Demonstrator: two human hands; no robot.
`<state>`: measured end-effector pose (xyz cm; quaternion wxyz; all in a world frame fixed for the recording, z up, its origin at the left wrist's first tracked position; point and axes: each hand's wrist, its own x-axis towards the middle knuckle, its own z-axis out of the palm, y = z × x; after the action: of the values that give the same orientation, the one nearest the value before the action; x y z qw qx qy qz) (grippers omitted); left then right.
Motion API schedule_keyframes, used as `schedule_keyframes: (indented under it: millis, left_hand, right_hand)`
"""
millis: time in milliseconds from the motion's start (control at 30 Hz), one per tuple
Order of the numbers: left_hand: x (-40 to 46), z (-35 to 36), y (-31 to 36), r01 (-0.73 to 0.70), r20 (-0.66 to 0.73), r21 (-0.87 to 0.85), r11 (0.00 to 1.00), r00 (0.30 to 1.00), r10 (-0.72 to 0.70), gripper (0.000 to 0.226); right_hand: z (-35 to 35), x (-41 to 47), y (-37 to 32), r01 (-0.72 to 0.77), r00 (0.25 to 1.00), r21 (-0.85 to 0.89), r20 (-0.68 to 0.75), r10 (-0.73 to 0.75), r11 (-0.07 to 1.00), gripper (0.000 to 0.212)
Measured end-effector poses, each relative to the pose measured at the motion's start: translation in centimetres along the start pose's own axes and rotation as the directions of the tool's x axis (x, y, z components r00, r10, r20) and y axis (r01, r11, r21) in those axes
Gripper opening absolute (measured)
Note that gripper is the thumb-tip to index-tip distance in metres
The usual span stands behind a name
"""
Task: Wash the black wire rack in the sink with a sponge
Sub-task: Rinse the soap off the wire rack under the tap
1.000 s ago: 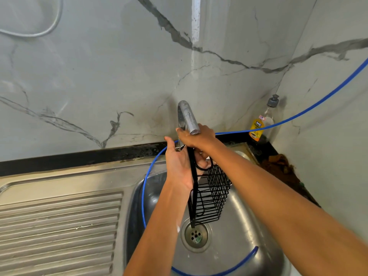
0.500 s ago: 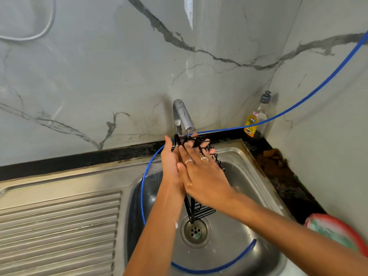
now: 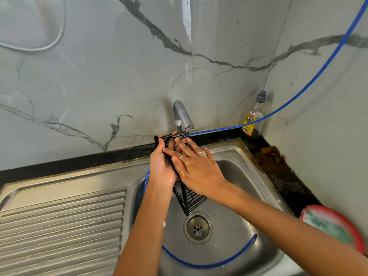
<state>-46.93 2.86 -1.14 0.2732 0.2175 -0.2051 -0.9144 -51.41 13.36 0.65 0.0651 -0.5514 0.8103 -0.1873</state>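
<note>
Nearest, at the right edge: a red bowl on the dark counter, holding something green and blurred, perhaps the sponge, too smeared to say. Well apart from both hands. Below, in the steel sink: a drain and a blue hose curling across the basin floor.

Above the drain, held up off the basin: the black wire rack, long axis running from its low corner near the drain up and away toward the tap. Left hand on the rack's left side, fingers wrapped round the frame, gripping it. Right hand laid flat over the rack's upper face, fingers straight and spread, wet, rubbing rather than holding; no sponge under it. Rack sandwiched between the two, top end just under the spout.

Likely rinsing by bare hand; for sponge work, right hand nearer the bowl and free to reach.

Farthest, in the corner: a soap bottle on the counter against the marble wall.
</note>
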Motion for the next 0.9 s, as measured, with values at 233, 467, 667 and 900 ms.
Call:
schedule_keyframes:
  millis: [233,467,667,900]
  left_hand:
    - [-1.0,-1.2,-0.2,-0.036,0.024,-0.048,0.998,0.999,0.037,0.038]
    - [-2.9,-1.5,-0.8,-0.002,0.112,-0.113,0.994,0.994,0.015,0.051]
    - [-4.8,-1.4,-0.2,0.050,0.180,-0.081,0.995,0.983,-0.035,0.057]
    - [-5.6,-2.5,-3.4,0.205,-0.052,0.068,0.976,0.978,-0.202,0.057]
  right_hand:
    - [-0.8,4.1,1.6,-0.375,0.926,0.519,0.165,0.340,0.769,0.066]
    - [-2.1,4.7,3.7,-0.557,0.813,0.631,0.546,0.201,0.540,0.041]
    - [-4.7,3.0,3.0,-0.524,0.835,0.627,0.512,0.201,0.576,0.039]
    - [-5.3,-0.4,3.8,-0.292,0.945,0.713,0.316,0.080,0.637,0.039]
